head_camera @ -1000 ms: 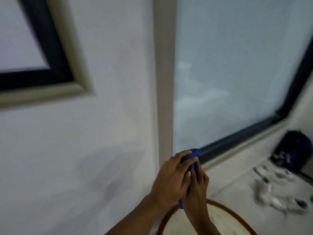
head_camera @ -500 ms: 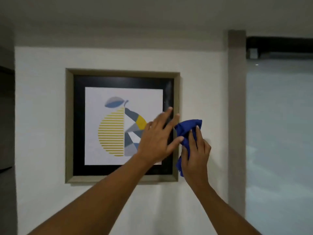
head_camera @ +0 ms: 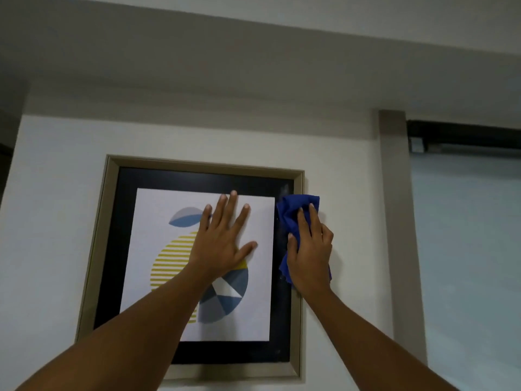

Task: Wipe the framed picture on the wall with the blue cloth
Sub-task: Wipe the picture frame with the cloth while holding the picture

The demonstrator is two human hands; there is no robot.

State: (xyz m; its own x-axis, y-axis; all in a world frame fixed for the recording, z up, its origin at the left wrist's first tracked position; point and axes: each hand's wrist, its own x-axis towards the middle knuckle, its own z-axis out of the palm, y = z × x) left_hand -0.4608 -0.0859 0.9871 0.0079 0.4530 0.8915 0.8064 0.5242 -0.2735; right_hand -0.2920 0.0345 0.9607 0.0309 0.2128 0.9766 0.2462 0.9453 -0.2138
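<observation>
The framed picture (head_camera: 112,249) hangs on the white wall: a beige frame, a black mat and a print of a yellow-striped, grey and blue pear shape. My left hand (head_camera: 222,244) lies flat on the glass over the print, fingers spread. My right hand (head_camera: 310,249) presses the crumpled blue cloth (head_camera: 290,215) against the frame's right edge, near the upper right corner. The cloth bunches above my fingers and hangs below my palm.
A beige pillar (head_camera: 394,221) runs down the wall right of the picture. Beyond it is a pale frosted window (head_camera: 465,249) with a dark top rail (head_camera: 462,134). A grey ceiling beam (head_camera: 253,66) sits above the picture.
My view rose from the window sill to the picture. Both hands lifted; the left moved from the frame's right edge onto the print, and the right brought the cloth up onto the frame's right side.
</observation>
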